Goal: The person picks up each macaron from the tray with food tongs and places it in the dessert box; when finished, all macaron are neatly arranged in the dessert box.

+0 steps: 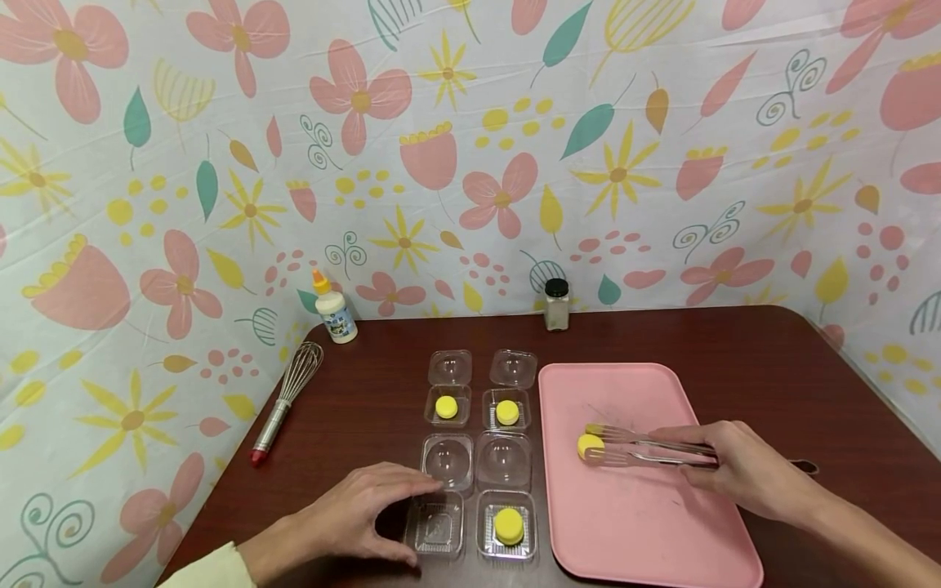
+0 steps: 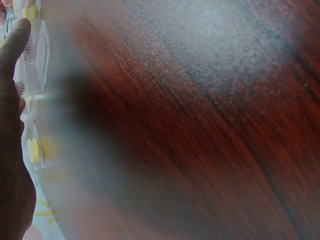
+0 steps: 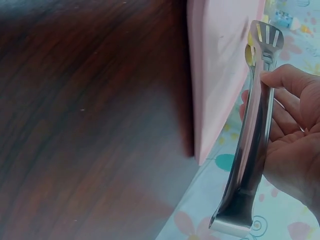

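My right hand (image 1: pixel 742 469) grips metal tongs (image 3: pixel 252 120) between thumb and fingers. On the pink tray (image 1: pixel 625 539), the slotted tong tips stand on either side of a yellow macaron (image 1: pixel 590 446). My left hand (image 1: pixel 356 510) lies at the left side of a small clear plastic box (image 1: pixel 435 527) with nothing in it, thumb and fingers spread apart around its near-left corner. To its right, another clear box (image 1: pixel 481 549) holds a yellow macaron (image 1: pixel 509 526). In the left wrist view the left thumb (image 2: pixel 17 40) overlaps the clear boxes.
Behind, two more clear boxes hold yellow macarons (image 1: pixel 446 407) (image 1: pixel 507 412), their domed lids (image 1: pixel 451 367) folded back. A whisk (image 1: pixel 288 400) lies at the left edge. A glue bottle (image 1: pixel 336 314) and a black-capped jar (image 1: pixel 556 306) stand at the back by the flowered curtain (image 1: pixel 470 163).
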Demonstrator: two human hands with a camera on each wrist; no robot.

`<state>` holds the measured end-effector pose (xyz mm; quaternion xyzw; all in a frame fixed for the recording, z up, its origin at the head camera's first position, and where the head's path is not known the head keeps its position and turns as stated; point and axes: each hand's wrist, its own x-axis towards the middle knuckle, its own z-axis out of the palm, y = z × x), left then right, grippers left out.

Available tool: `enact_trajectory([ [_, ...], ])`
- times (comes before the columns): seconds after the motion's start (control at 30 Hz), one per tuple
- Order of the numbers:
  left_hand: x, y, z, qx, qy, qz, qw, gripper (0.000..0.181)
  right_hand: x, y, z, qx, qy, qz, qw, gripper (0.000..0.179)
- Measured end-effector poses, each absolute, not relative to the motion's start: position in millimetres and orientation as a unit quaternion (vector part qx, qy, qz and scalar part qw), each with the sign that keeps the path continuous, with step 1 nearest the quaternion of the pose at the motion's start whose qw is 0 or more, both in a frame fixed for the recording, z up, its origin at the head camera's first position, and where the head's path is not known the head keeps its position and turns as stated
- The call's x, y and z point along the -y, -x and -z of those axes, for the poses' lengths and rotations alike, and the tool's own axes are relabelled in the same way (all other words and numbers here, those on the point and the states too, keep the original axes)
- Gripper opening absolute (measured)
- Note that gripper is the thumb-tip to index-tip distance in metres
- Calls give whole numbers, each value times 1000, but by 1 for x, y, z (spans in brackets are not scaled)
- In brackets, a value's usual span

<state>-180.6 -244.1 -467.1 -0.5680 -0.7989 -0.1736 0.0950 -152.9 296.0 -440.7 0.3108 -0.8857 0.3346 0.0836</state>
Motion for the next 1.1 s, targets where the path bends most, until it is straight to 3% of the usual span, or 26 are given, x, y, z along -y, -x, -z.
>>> enact_trajectory([
  [0.3, 244, 181, 467, 794, 573, 175, 105, 88, -276, 152, 428, 868, -332, -357, 90, 60],
  [0.57, 244, 181, 466, 796, 569, 178, 100, 88, -235, 143, 414, 861, -330, -387, 27, 59],
  [0.87, 243, 181, 466, 801, 564, 174, 97, 88, -185, 133, 408, 861, -362, -354, 39, 60],
  [1.1, 243, 181, 466, 804, 560, 176, 94, 87, -153, 129, 410, 853, -369, -369, -6, 54],
])
